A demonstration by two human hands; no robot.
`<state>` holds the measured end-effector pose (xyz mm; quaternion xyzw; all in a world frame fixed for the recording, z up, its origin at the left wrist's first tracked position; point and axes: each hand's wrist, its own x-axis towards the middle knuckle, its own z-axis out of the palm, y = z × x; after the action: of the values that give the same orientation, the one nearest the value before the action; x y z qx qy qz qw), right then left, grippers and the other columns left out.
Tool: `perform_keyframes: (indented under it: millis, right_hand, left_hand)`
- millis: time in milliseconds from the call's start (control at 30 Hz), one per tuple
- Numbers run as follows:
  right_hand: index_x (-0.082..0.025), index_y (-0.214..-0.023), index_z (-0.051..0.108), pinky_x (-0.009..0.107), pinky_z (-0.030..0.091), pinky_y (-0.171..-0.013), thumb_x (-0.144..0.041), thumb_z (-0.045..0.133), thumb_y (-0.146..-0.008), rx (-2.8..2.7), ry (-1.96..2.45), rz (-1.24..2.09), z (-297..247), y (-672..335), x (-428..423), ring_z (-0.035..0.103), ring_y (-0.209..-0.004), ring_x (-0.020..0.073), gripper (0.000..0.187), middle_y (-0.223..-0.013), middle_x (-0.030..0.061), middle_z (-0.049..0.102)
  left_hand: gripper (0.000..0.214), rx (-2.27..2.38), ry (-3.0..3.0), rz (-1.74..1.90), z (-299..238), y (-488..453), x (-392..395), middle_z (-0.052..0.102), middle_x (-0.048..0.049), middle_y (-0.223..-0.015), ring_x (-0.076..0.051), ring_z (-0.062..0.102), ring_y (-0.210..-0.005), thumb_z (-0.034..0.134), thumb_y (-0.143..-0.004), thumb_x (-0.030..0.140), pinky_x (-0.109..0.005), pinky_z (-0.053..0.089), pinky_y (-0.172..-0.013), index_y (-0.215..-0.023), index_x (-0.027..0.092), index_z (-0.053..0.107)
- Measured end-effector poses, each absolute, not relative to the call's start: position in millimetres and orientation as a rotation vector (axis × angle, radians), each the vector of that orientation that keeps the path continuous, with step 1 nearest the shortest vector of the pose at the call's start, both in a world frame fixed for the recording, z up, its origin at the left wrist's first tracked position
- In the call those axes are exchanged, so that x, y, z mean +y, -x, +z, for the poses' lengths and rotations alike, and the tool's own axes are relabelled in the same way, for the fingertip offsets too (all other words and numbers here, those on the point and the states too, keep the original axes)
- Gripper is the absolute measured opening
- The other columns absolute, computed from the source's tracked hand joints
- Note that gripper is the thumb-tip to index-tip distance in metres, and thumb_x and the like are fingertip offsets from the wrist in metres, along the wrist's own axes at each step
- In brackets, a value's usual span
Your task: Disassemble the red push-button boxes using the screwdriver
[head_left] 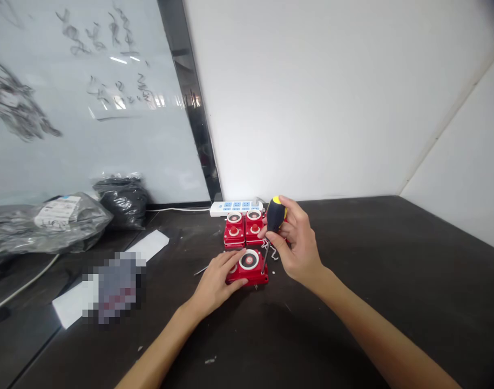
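A red box with a round white-ringed button (pixel 250 267) lies on the dark table (pixel 372 281). My left hand (pixel 216 281) rests on the box's left side, fingers curled over its top. My right hand (pixel 297 246) is closed round the black and yellow handle of a screwdriver (pixel 274 221). The screwdriver stands nearly upright, its tip at the box's right edge. Two more red button boxes (pixel 243 229) sit just behind, side by side.
A white power strip (pixel 234 207) lies against the back wall. Grey and black plastic bags (pixel 68 219) are piled at the left. White paper sheets (pixel 149 246) and a blurred patch lie left of the box. Small screws and bits dot the table.
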<state>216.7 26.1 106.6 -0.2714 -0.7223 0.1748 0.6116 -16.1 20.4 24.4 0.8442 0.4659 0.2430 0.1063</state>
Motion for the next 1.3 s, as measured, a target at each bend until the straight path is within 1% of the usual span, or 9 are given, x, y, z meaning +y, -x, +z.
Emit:
perform_keyframes:
  millis: [133,300,367,567,633,867,967,1033,1300]
  right_hand:
    - [-0.034,-0.148,0.028,0.042,0.064,-0.079,-0.016,0.053,-0.091,-1.641,0.598,0.433,108.4,-215.1,28.5,0.068,-0.102,0.0256,0.066,-0.125,0.0086,0.060]
    - [-0.031,-0.146,0.032,0.041,0.062,-0.082,-0.015,0.053,-0.089,-1.680,0.623,0.425,116.5,-212.1,33.0,0.064,-0.114,0.0283,0.063,-0.133,0.0100,0.055]
    - [-0.030,-0.146,0.032,0.041,0.062,-0.083,-0.015,0.054,-0.088,-1.673,0.632,0.404,117.7,-211.8,34.6,0.064,-0.113,0.0284,0.064,-0.135,0.0104,0.054]
    - [-0.033,-0.146,0.030,0.039,0.063,-0.076,-0.015,0.054,-0.088,-1.633,0.634,0.460,115.0,-213.2,35.3,0.070,-0.088,0.0204,0.066,-0.133,0.0077,0.056]
    - [-0.034,-0.146,0.031,0.039,0.064,-0.076,-0.014,0.054,-0.088,-1.631,0.642,0.468,114.8,-213.1,35.3,0.070,-0.086,0.0198,0.066,-0.132,0.0070,0.056]
    - [-0.036,-0.149,0.029,0.041,0.064,-0.081,-0.012,0.053,-0.089,-1.642,0.660,0.420,113.1,-212.3,36.1,0.067,-0.101,0.0236,0.069,-0.141,0.0064,0.050]
    - [-0.035,-0.149,0.028,0.045,0.063,-0.085,-0.012,0.054,-0.088,-1.626,0.668,0.374,110.6,-212.1,34.7,0.060,-0.117,0.0288,0.071,-0.142,0.0077,0.049]
    - [-0.035,-0.149,0.028,0.047,0.061,-0.089,-0.011,0.055,-0.088,-1.619,0.666,0.332,109.4,-211.2,33.1,0.056,-0.123,0.0303,0.072,-0.143,0.0078,0.048]
    - [-0.037,-0.151,0.022,0.049,0.058,-0.094,-0.011,0.052,-0.091,-1.640,0.743,0.149,113.7,-207.4,26.6,0.057,-0.124,0.0307,0.073,-0.146,0.0060,0.046]
  left_hand:
    - [0.062,1.391,-2.480,0.728,19.4,17.5,21.5,0.055,-0.0064,-0.138,-0.028,0.052,-0.123,0.062,-0.088,0.048,-0.047,0.043,-0.104,-0.145,0.035,0.042]
    - [0.062,1.400,-2.483,0.726,17.9,18.7,20.9,0.054,-0.0065,-0.139,-0.028,0.052,-0.123,0.061,-0.089,0.049,-0.047,0.043,-0.106,-0.145,0.034,0.042]
    - [0.061,1.398,-2.488,0.731,18.2,18.7,20.6,0.054,-0.0069,-0.139,-0.028,0.052,-0.122,0.059,-0.089,0.050,-0.047,0.044,-0.105,-0.145,0.034,0.042]
    - [0.062,1.407,-2.505,0.723,18.8,18.5,21.6,0.055,-0.0068,-0.138,-0.027,0.053,-0.122,0.059,-0.089,0.053,-0.045,0.044,-0.105,-0.145,0.034,0.043]
    - [0.062,1.413,-2.502,0.714,19.2,18.3,22.4,0.055,-0.0063,-0.138,-0.027,0.053,-0.122,0.060,-0.088,0.053,-0.045,0.044,-0.104,-0.145,0.034,0.043]
    - [0.063,1.380,-2.504,0.716,23.2,16.9,24.3,0.057,-0.0059,-0.135,-0.027,0.054,-0.120,0.062,-0.086,0.054,-0.045,0.045,-0.103,-0.143,0.035,0.044]
    - [0.062,1.386,-2.504,0.709,24.7,16.1,23.4,0.058,-0.0060,-0.134,-0.027,0.055,-0.119,0.062,-0.086,0.054,-0.044,0.045,-0.102,-0.143,0.033,0.046]
    - [0.062,1.388,-2.508,0.711,24.7,15.9,23.1,0.058,-0.0057,-0.134,-0.026,0.054,-0.120,0.062,-0.086,0.054,-0.044,0.045,-0.103,-0.143,0.033,0.046]
    - [0.064,1.367,-2.522,0.749,20.4,16.4,24.7,0.058,-0.0062,-0.135,-0.027,0.054,-0.119,0.062,-0.086,0.054,-0.045,0.045,-0.103,-0.143,0.033,0.045]
